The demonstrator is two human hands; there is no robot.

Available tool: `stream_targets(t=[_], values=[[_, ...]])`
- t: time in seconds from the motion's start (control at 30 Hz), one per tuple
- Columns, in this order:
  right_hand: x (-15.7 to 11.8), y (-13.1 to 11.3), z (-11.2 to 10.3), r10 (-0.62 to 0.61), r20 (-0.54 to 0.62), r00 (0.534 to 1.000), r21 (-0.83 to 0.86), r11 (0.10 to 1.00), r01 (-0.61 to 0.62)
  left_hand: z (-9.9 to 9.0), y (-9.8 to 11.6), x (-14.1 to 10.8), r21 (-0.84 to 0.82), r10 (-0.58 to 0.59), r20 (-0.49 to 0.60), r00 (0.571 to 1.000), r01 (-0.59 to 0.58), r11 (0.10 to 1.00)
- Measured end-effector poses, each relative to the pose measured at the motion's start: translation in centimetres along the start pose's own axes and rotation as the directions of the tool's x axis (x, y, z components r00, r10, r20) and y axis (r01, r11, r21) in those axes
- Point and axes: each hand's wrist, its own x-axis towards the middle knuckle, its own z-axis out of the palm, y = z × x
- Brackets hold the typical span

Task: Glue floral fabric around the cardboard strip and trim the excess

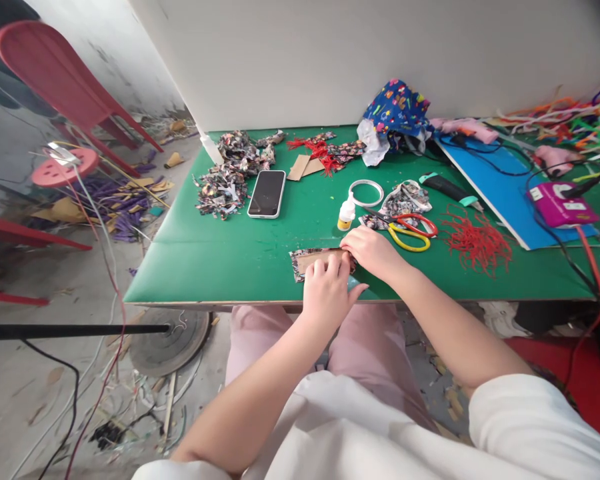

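A brown cardboard strip (310, 259) lies on dark patterned fabric (298, 267) near the front edge of the green table. My left hand (327, 287) rests on it from above, fingertips on the cardboard, thumb stretched out to the right. At the right end of the piece, my right hand (373, 252) has its fingers closed on the fabric's edge. Just beyond my right hand stand a small glue bottle (347, 215) with a yellow label and scissors (411, 227) with red and yellow handles. A roll of white tape (367, 193) lies behind them.
A phone (267, 195) and fabric scraps (223, 185) lie at the back left. Rightward are red threads (480, 241), a cutter (450, 189), a blue board (495, 183) and a purple box (563, 203) with cables. Blue patterned cloth (397, 113) sits at the back.
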Motion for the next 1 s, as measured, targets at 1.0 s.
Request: stream_targets(t=[1.0], values=[[-1.6, -0.8, 0.4, -0.081, -0.03, 0.996, -0.162, 0.984, 0.075, 0.0, -0.2, 0.5, 0.013, -0.014, 0.026, 1.0, 0.014, 1.0]])
